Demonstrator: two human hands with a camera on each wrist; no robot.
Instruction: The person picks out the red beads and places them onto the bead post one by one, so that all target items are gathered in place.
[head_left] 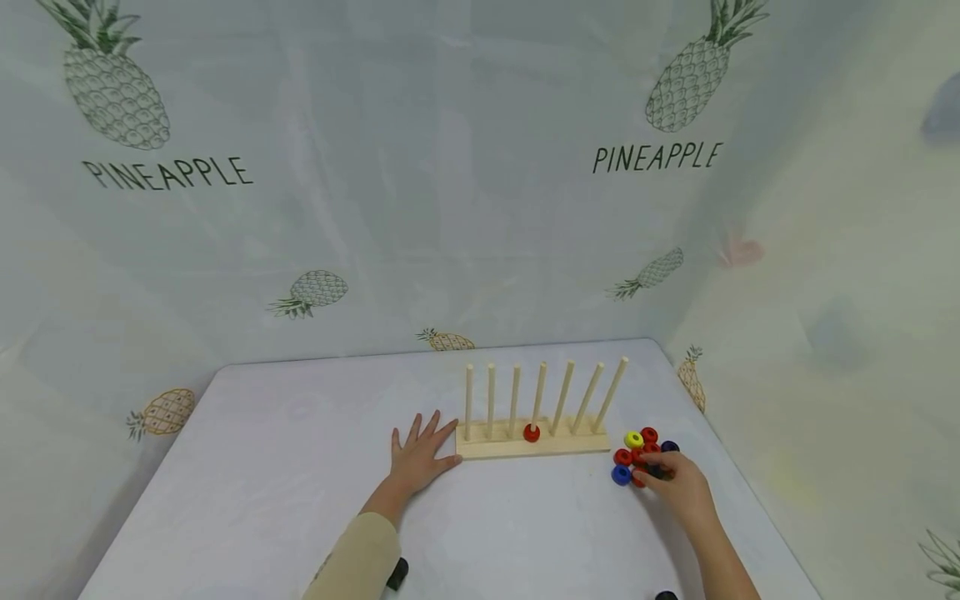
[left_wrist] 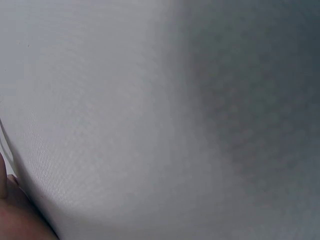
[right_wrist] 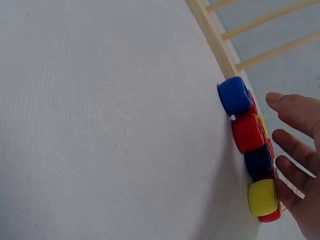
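A wooden peg rack (head_left: 495, 449) stands on the table with a row of upright pegs. One red bead (head_left: 532, 433) sits at the foot of its middle peg. My left hand (head_left: 420, 460) lies spread on the table, thumb and index fingertip at the rack's left end. Right of the rack is a cluster of red, blue and yellow beads, among them a blue bead (head_left: 621, 475) and a yellow bead (head_left: 633, 439). Over this cluster hovers my right hand (head_left: 684, 487), thumb and fingers apart with nothing between them. Close by in the right wrist view are a red bead (right_wrist: 247, 133) and a dark blue bead (right_wrist: 258, 162).
The white table (head_left: 300, 467) reaches back to a pineapple-print cloth (head_left: 390, 167), which also hangs along both sides. A small black object (head_left: 398, 573) shows beside the left sleeve (head_left: 358, 557), and another dark object (head_left: 666, 596) is at the bottom edge.
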